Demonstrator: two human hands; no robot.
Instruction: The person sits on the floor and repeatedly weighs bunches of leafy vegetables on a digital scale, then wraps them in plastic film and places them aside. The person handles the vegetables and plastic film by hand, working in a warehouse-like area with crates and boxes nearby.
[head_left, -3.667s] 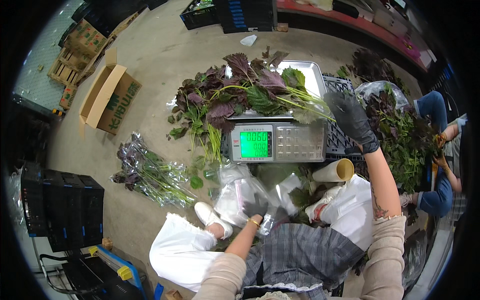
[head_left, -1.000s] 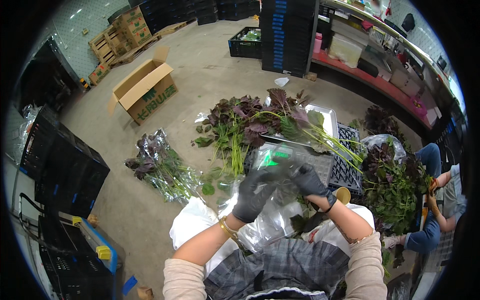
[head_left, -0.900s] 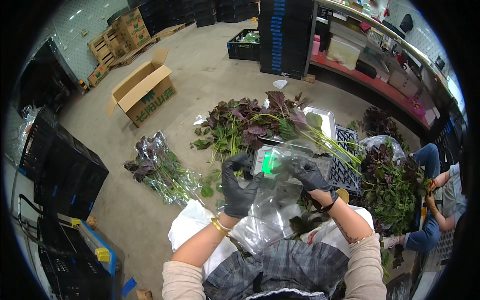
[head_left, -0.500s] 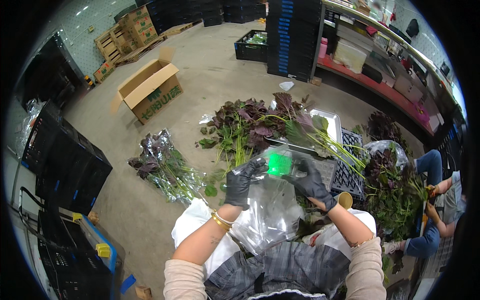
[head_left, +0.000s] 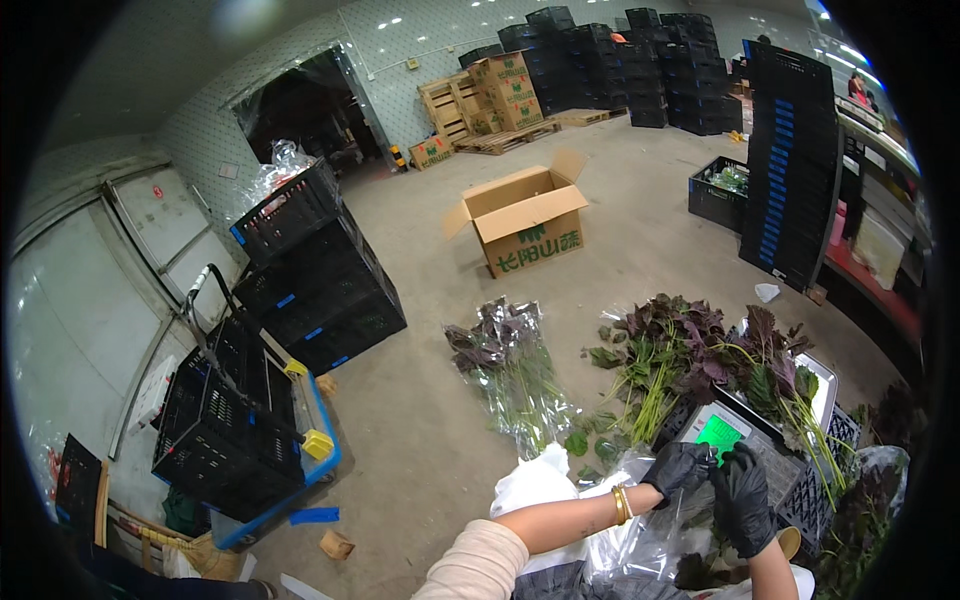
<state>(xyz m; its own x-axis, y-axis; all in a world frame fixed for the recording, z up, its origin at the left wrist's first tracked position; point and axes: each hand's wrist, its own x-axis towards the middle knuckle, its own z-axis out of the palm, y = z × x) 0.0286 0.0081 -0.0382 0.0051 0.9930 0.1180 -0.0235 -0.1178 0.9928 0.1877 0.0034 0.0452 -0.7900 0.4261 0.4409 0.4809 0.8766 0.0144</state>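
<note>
My left hand (head_left: 680, 474), in a black glove, is closed on the upper edge of a clear plastic bag (head_left: 645, 535) that hangs over my lap. Close beside it, my right hand (head_left: 745, 500), also gloved, has its fingers pinched at the bag's mouth. Just beyond both hands is a scale with a lit green display (head_left: 720, 431). Purple-green leafy stems (head_left: 675, 355) are heaped behind and left of the scale. More long stems (head_left: 800, 405) lie across a metal tray (head_left: 824, 385) on the right. A filled clear bag of the same leafy stems (head_left: 512, 370) lies on the floor to the left.
An open cardboard box (head_left: 535, 235) stands on the floor ahead. Stacked black crates (head_left: 320, 280) and a blue-edged trolley (head_left: 325, 470) are at the left. A tall crate stack (head_left: 785, 170) rises at the right, beside a crate of bagged greens (head_left: 718, 190). Pallets (head_left: 505, 137) lie farther back.
My view has swung to the left, so everything sits farther right. My hands have come closer together, and the bag's mouth is gathered between them.
</note>
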